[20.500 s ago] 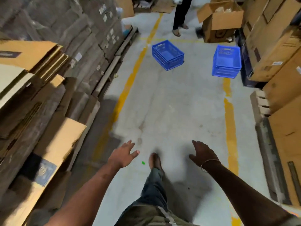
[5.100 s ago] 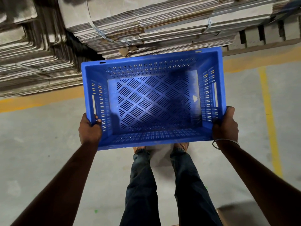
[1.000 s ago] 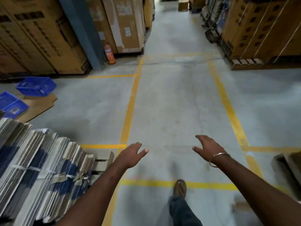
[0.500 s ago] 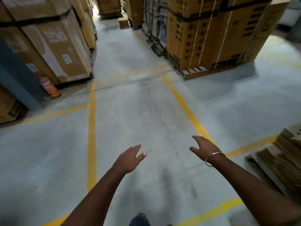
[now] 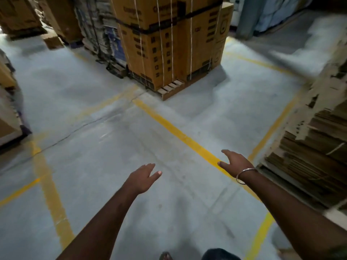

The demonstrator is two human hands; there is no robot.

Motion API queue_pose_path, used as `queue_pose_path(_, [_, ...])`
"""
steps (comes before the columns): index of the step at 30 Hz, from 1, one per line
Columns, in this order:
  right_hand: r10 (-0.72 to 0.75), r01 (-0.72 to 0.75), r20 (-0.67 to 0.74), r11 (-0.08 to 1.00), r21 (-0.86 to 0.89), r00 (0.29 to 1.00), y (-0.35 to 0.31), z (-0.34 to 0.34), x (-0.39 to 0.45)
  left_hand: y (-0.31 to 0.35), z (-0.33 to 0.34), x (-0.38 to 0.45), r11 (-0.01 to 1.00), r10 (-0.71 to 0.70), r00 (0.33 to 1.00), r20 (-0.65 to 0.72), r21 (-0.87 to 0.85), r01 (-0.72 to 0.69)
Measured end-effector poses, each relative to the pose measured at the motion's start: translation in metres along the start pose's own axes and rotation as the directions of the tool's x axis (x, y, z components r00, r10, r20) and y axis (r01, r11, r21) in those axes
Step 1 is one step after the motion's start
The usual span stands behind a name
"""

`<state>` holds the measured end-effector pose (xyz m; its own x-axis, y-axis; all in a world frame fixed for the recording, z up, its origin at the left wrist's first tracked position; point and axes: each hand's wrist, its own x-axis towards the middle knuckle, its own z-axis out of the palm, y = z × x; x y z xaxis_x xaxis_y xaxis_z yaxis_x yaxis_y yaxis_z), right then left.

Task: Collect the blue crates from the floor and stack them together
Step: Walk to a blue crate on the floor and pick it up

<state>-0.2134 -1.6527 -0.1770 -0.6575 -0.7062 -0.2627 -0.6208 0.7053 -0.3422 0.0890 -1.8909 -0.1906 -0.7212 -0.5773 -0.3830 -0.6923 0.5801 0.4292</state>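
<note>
No blue crate shows in the head view. My left hand (image 5: 143, 177) is stretched out in front of me over the grey concrete floor, fingers straight and loosely spread, holding nothing. My right hand (image 5: 235, 162), with a metal bangle on its wrist, is held out the same way above a yellow floor line, fingers relaxed and empty. The two hands are roughly a crate's width apart.
A strapped stack of brown cartons on a wooden pallet (image 5: 174, 44) stands ahead. Piles of flattened cardboard (image 5: 317, 139) fill the right side. More boxes (image 5: 9, 109) sit at the left edge. Yellow lines (image 5: 180, 136) cross the concrete floor. My foot (image 5: 166, 256) shows at the bottom.
The view has swung to the right: the blue crates at the far left and the fire extinguisher have left the frame, and the strapped carton pallet is now nearer. Both hands stay empty and outstretched.
</note>
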Motion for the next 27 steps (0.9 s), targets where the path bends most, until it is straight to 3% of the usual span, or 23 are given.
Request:
queue_pose_path(10, [0.225, -0.221, -0.067, 0.973, 0.071, 0.972, 0.035, -0.020, 0.077, 0.048, -0.032, 0.154, 0.978, 0.205, 0.974, 0.094, 0.015, -0.208])
queue_pose_path(15, [0.230, -0.227, -0.035, 0.971, 0.077, 0.973, 0.045, -0.025, 0.153, 0.065, -0.047, 0.228, 0.980, 0.197, 0.976, 0.092, -0.010, -0.197])
queue_pose_path(21, [0.075, -0.071, 0.076, 0.996, -0.058, 0.994, -0.005, -0.027, 0.257, 0.032, -0.078, 0.266, 0.993, 0.080, 0.997, -0.005, -0.092, -0.080])
queue_pose_path(27, [-0.196, 0.225, 0.203, 0.966, -0.129, 0.959, -0.116, -0.002, 0.338, -0.065, -0.105, 0.242, 0.971, -0.186, 0.976, -0.109, -0.172, 0.166])
